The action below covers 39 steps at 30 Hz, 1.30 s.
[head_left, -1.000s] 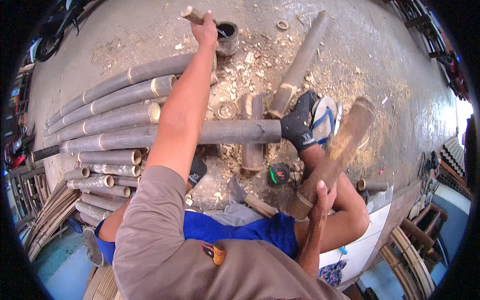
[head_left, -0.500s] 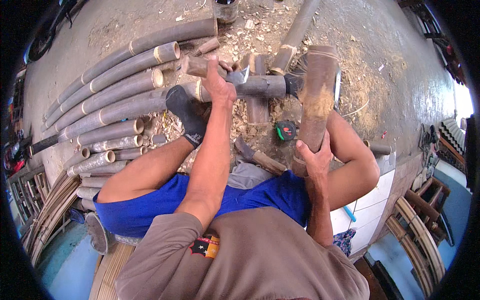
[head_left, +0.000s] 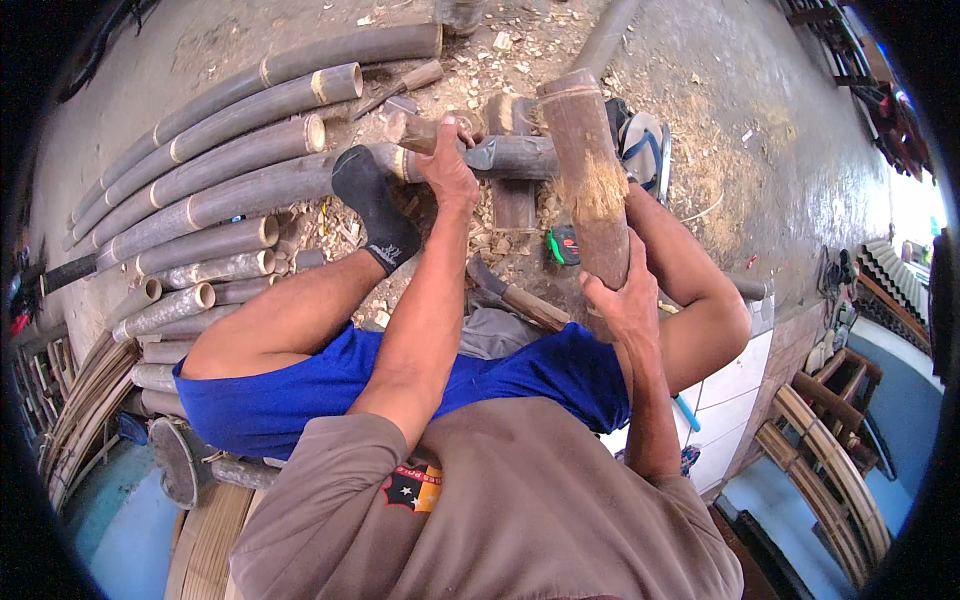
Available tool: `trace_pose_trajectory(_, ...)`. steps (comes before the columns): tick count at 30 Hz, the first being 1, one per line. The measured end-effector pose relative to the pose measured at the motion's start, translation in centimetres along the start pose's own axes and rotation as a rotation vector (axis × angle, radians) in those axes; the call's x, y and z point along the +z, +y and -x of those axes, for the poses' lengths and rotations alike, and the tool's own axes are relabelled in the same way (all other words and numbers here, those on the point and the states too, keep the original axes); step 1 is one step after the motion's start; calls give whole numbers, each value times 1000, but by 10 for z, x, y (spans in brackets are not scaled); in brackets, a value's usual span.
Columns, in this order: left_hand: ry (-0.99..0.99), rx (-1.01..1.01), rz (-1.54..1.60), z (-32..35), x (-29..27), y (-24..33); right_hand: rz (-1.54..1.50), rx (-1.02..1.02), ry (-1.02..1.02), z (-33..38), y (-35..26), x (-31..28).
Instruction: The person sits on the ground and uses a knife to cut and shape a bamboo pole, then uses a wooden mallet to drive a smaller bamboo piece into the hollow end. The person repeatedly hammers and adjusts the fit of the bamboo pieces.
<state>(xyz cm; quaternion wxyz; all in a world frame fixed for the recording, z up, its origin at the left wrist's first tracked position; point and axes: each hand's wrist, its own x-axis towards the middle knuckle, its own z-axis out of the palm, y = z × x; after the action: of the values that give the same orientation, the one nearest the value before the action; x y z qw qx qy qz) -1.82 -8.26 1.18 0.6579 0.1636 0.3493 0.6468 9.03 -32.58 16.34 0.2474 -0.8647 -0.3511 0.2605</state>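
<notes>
Right hand (head_left: 625, 300), centre-right of frame: fingers wrapped tight around the lower end of a thick wooden club (head_left: 592, 185). Club stands near upright, top end at upper centre, its mid-section frayed and splintered.

Left hand (head_left: 447, 170), upper centre: fingers closed on a short bamboo piece (head_left: 420, 130). It sits just above a horizontal bamboo section (head_left: 515, 157) lying on the floor (head_left: 760, 110); can't tell whether the two touch. Hand is just left of the club.

Foot in a black sock (head_left: 372, 205) left of the left hand, resting against a long bamboo pole (head_left: 230, 195). Row of similar poles (head_left: 200, 110) fans out across upper left. Sandal (head_left: 645, 150) just right of the club. Wood chips (head_left: 500, 60) litter the floor around the work area. Small green object (head_left: 563, 245) on the floor left of the club's lower end. A wooden-handled tool (head_left: 515, 298) lies between the knees, centre frame; its head is mostly hidden.
</notes>
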Motion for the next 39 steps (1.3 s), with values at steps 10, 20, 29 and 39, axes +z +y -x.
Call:
trace_pose_trajectory(10,-52,101,-197,9,-5,0,217,-259,-8,-7,-35,0)
trace_pose_trajectory(20,-9,128,-188,9,-7,-6,102,-1033,-130,26,-214,39)
trace_pose_trajectory(29,-151,120,-364,13,-16,3,254,-909,-193,27,-240,53)
trace_pose_trajectory(39,-225,195,-743,9,-4,4,484,-680,-131,-31,-173,46)
